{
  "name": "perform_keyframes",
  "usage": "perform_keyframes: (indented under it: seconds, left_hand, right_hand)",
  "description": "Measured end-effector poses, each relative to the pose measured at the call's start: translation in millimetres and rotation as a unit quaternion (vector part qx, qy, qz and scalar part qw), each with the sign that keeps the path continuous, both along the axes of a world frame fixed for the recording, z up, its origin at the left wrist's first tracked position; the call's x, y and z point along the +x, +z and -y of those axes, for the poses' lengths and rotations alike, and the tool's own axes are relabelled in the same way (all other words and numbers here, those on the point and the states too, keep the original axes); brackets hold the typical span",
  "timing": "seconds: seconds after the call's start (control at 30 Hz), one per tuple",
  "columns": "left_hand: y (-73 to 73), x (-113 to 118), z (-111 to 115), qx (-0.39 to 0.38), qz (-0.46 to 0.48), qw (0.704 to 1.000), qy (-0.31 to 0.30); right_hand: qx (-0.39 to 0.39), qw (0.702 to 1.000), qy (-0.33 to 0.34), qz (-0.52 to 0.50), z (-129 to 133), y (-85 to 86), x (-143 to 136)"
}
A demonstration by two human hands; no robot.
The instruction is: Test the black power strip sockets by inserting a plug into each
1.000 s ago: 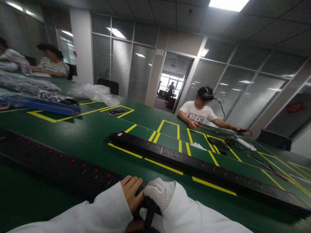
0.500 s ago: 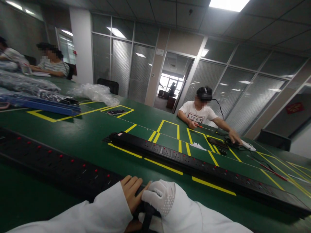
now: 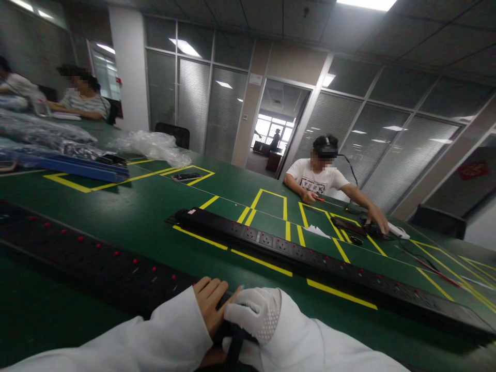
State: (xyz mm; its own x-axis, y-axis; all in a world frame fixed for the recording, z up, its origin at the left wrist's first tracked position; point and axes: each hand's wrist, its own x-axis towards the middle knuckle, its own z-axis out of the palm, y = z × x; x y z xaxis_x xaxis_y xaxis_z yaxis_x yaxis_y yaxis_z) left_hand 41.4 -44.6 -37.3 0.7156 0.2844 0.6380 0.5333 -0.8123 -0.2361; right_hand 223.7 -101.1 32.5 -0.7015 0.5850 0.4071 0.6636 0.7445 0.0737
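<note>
My left hand (image 3: 211,305) is bare and wraps over the right end of a long black power strip (image 3: 96,256) with red switches, which slants across the near left of the table. Right beside it, my right hand (image 3: 253,312) wears a white dotted glove and is closed, its fingertips against my left thumb. A thick black cable (image 3: 234,351) runs from under the gloved fingers toward me. The fingers hide where cable and strip meet. Farther off, a second black power strip (image 3: 298,250) lies slantwise on the green table.
Yellow tape (image 3: 267,263) marks the green table (image 3: 147,217). Clear plastic wrap (image 3: 151,147) and a blue bar (image 3: 77,169) lie at the far left. Across the table a person (image 3: 320,173) reaches toward a white object (image 3: 398,231) and dark cables. Other people sit at the far left.
My hands keep nearly the same hold, with only a slight shift. The view has moved a little. The person opposite has moved the reaching hand slightly.
</note>
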Motion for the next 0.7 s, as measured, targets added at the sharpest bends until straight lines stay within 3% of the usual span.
perform_keyframes:
  seconds: [0.1,0.23,0.4,0.5,0.6,0.7]
  left_hand:
    - [-0.1,-0.5,0.1,0.011,0.011,1.0,-0.003]
    - [-4.8,-2.4,0.2,-0.019,-0.024,0.999,-0.018]
    - [-6.3,-3.7,3.4,-0.054,-0.052,0.997,0.005]
    - [-3.0,-4.4,5.6,-0.083,-0.048,0.995,0.003]
    - [0.3,-4.7,6.8,-0.103,-0.053,0.993,-0.002]
    - [4.8,-4.6,7.3,-0.126,-0.076,0.989,0.003]
  right_hand:
    - [-0.004,0.999,-0.001,-0.052,-1.8,-5.9,2.3]
    - [-0.161,0.972,-0.041,-0.167,-2.9,-9.2,7.4]
    - [-0.289,0.861,-0.111,-0.404,-5.9,-4.4,1.4]
    - [-0.33,0.807,-0.155,-0.464,-8.6,6.7,4.9]
    - [-0.343,0.804,-0.153,-0.461,-8.4,12.1,21.8]
    - [-0.327,0.803,-0.181,-0.465,-3.4,1.0,40.2]
